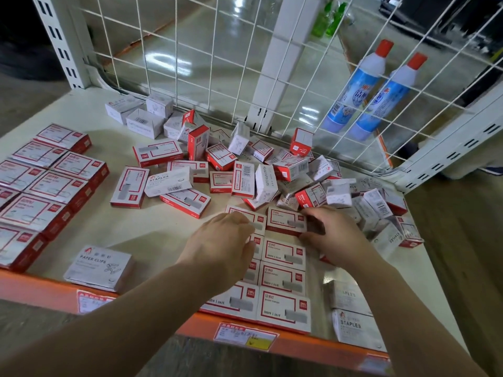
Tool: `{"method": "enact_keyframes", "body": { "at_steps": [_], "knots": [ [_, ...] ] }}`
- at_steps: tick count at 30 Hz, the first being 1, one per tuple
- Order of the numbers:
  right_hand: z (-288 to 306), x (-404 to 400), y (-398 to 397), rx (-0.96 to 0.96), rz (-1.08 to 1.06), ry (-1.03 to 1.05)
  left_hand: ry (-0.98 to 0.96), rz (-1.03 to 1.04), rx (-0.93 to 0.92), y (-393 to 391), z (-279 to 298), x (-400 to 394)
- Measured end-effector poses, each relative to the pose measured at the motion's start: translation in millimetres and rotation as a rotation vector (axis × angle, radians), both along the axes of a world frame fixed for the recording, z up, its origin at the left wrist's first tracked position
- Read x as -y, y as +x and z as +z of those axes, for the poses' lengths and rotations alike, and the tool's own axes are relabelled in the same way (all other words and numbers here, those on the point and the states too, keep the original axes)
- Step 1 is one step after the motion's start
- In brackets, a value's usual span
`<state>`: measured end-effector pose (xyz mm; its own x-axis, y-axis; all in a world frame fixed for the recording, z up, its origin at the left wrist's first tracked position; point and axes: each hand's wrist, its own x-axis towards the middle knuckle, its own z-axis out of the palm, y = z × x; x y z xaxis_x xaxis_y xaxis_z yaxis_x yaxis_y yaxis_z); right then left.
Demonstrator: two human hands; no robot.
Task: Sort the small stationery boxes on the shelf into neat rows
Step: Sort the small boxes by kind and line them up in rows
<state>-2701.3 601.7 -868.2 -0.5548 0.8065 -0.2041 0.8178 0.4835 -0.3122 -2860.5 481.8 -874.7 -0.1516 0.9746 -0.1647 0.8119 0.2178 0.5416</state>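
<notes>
At the near edge of the shelf [152, 229], just behind the orange lip with its price labels [245, 336], we have a double column of red-and-white staple boxes [283, 284] running away from us, lids up and edges touching. Our left hand [226, 240] lies over the left column with fingers loosely curled on the box tops, pressing rather than gripping as far as we can tell. Our right hand [332, 235] pinches the farthest box of the right column [285, 220], thumb at its near corner and fingers at its far corner, seating it at the head of the row. To our right sit two white staples boxes [353, 325] at the edge; to our left a lone paper clips box [99, 268], and beyond it a tidy block of larger red boxes [46, 186]. Past our hands the unsorted heap [272, 172] sprawls toward the wire grid back [217, 63], some boxes on end, some leaning on others. Behind the grid stand two blue bottles [373, 91]. We judge the risk is close: the heap touches the row's far end, so nudging the held box may push loose boxes over it, or our left palm may skew the settled column.
</notes>
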Motion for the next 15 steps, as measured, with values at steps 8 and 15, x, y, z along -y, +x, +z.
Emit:
{"method": "enact_keyframes", "body": {
  "at_steps": [8, 15],
  "knots": [
    [5, 13, 11, -0.199, -0.073, 0.109, 0.094, 0.199, 0.151, 1, 0, -2],
    [18, 38, 11, -0.352, -0.037, 0.131, 0.103, 0.266, 0.473, 6, -1, -13]
  ]
}}
